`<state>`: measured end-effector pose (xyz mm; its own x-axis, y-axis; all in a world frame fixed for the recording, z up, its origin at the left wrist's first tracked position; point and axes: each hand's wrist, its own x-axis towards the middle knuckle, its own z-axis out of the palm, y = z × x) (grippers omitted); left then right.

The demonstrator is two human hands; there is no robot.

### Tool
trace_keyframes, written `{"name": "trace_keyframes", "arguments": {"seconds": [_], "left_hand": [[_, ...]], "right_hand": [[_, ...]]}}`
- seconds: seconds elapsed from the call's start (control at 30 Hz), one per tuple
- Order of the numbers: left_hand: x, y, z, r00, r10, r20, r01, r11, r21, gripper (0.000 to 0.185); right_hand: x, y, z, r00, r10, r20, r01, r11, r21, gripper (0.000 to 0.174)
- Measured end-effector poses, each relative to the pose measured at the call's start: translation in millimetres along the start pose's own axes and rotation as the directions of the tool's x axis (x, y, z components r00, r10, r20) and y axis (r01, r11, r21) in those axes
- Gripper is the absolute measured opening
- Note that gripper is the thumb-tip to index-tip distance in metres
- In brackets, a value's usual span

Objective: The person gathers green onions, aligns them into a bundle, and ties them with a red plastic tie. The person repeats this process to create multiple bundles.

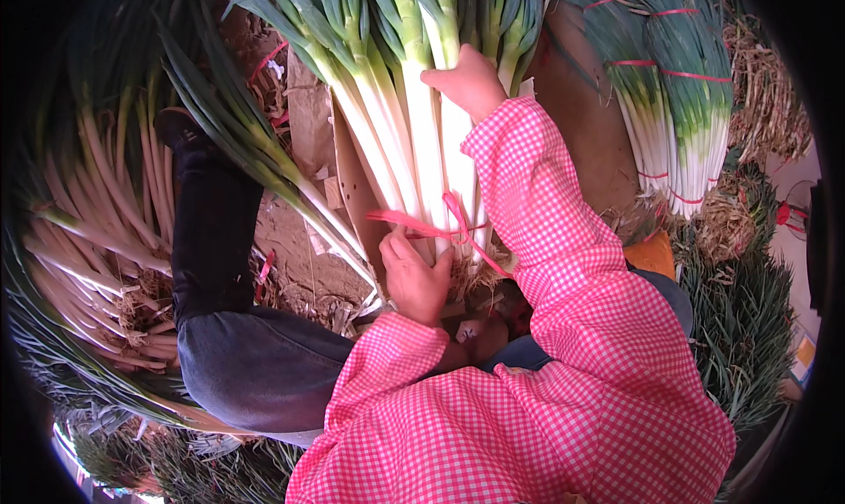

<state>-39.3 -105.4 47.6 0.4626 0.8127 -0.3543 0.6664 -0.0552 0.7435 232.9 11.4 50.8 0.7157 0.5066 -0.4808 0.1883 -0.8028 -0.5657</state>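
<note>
In front of me stands a bundle of large green onions (389,134), with thick white stalks and roots at the lower end. A red plastic tie (422,225) runs across the stalks near the roots, its loop and loose end hanging to the right. My left hand (417,276) rests against the lower stalks at the tie, fingertips partly hidden by it; whether it grips the tie cannot be made out. Higher up, my right hand (467,85) is closed around the stalks just where white turns green.
Several loose green onions (297,180) lean against the cardboard (360,187) at the left. A large pile of onions (99,240) lies beyond my bent leg (257,365). Tied bundles (686,108) lie at the right, with dry roots (766,88) behind and more greens (733,339) nearer me.
</note>
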Motion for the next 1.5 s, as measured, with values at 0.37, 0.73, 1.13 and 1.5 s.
{"name": "trace_keyframes", "arguments": {"seconds": [0.37,0.73,1.13,1.5], "left_hand": [[2.7,-16.1,1.1,0.991,0.125,-0.049,-0.121,0.990,0.075,0.093],[23.4,-36.3,5.4,0.971,-0.100,0.218,0.163,0.941,-0.295,0.107],[18.8,-28.3,-2.7,0.991,0.072,0.116,-0.055,0.988,-0.146,0.084],[38.4,-4.5,-20.4,0.957,0.273,-0.104,-0.282,0.955,-0.089,0.076]], "right_hand": [[-41.8,5.5,27.7,1.000,-0.012,0.027,0.004,0.964,0.267,0.047],[-49.3,15.2,37.4,0.996,-0.084,0.043,0.070,0.961,0.266,0.041],[-91.4,45.2,44.7,0.974,-0.223,0.038,0.189,0.895,0.404,0.042],[-168.0,79.2,50.3,0.978,-0.156,-0.136,0.163,0.986,0.042,0.030]]}}
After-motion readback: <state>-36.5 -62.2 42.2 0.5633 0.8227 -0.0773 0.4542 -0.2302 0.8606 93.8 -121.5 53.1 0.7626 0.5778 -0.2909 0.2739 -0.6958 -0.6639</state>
